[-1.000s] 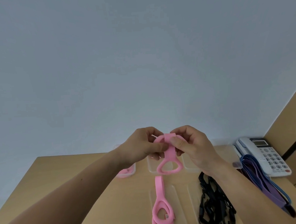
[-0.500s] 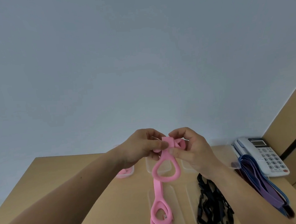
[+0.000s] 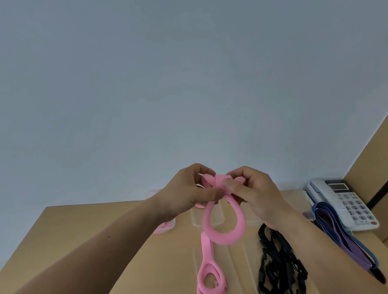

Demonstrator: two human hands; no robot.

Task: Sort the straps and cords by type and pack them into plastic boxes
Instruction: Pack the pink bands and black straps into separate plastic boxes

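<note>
Wooden desk (image 3: 108,244) below, both hands raised over it: the pink strap (image 3: 224,222) hangs between them, left hand (image 3: 187,193) and right hand (image 3: 251,188) each pinching its bunched top, loop dangling. Folding tightly and evenly should help it fit a box (image 3: 207,217); black cords (image 3: 277,267) lie nearby.

wall (image 3: 183,78): plain pale grey | desk (image 3: 97,224): light wood | right: tan panel (image 3: 377,157), white telephone (image 3: 346,201) on desk

**Count of items by kind.** Hands, two: left hand (image 3: 187,195), right hand (image 3: 256,195). Pink bands, three: held pink band (image 3: 229,236); coiled pink band (image 3: 208,281) at its 6 o'clock; boxed pink band (image 3: 161,230) at 9 o'clock. Black strap heap (image 3: 279,267), one, 4 o'clock. Flat bands, two: purple band (image 3: 351,250), blue band (image 3: 366,248). Telephone (image 3: 343,200), one, 3 o'clock. Clear boxes, at least two: left box (image 3: 172,224), middle box (image 3: 218,218).
</note>
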